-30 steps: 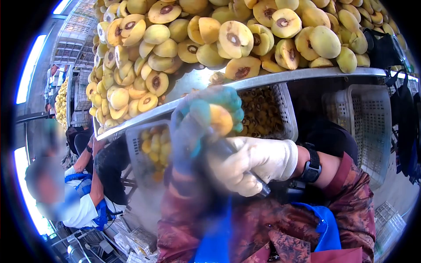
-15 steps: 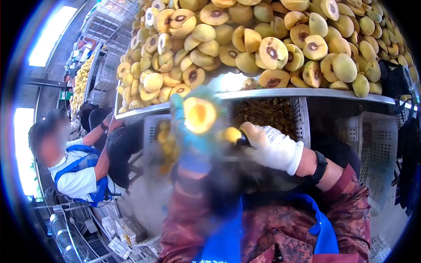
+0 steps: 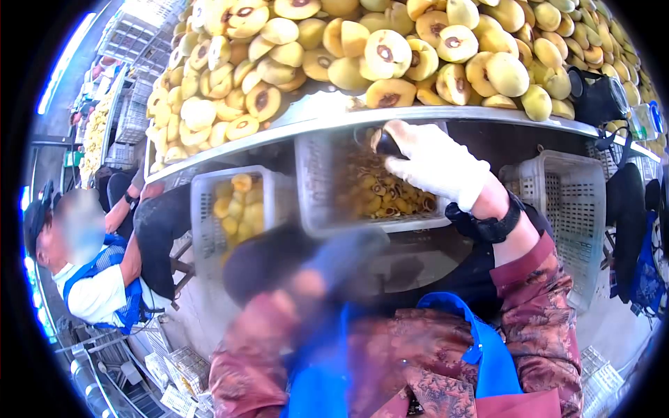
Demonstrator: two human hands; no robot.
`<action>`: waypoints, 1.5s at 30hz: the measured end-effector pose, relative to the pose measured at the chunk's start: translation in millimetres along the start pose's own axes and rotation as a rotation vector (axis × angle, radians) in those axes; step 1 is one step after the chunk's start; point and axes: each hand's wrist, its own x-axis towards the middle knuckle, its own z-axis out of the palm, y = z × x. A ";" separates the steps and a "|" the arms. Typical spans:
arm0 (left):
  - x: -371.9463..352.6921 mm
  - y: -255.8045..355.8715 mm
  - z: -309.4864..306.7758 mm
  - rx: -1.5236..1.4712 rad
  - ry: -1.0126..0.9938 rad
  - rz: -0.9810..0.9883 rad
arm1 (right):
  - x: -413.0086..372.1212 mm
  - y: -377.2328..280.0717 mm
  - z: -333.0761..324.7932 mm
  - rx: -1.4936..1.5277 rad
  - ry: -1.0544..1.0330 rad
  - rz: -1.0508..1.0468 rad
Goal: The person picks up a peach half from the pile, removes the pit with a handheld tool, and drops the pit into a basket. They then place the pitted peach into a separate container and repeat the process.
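Observation:
My right hand (image 3: 442,164), in a white knit glove, is closed around the black handle of a small pitting tool (image 3: 385,143). A curved metal end seems to show at the tool's left tip, just below the metal table edge (image 3: 279,136). Beneath this hand is a white crate (image 3: 310,184) of pits and fruit scraps (image 3: 390,191). My left hand (image 3: 352,254), in a bluish glove, is smeared by motion in front of my body, below that crate; its fingers cannot be made out. Halved yellow peaches (image 3: 387,54) are heaped on the table above both hands.
Left of the scrap crate stands a white crate (image 3: 202,209) with yellow fruit pieces (image 3: 240,205). Another white crate (image 3: 568,181) is at the right. A black container (image 3: 599,94) sits at the table's right edge. A seated person (image 3: 104,272) is at the left.
My left hand has dropped from below the table edge toward my body; the peach half it held no longer shows. My right hand has risen nearer the table edge with the tool. The view has shifted.

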 end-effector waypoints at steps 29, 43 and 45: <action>76.4 -102.3 58.1 -0.109 -0.530 0.087 | 19.2 -19.0 -47.5 1.036 0.593 0.334; 127.8 133.7 -179.4 0.983 0.790 0.586 | 40.3 -4.4 -75.5 1.239 0.678 0.140; 150.0 138.4 -179.2 1.179 0.679 0.572 | 54.8 3.0 -65.5 0.830 0.831 0.056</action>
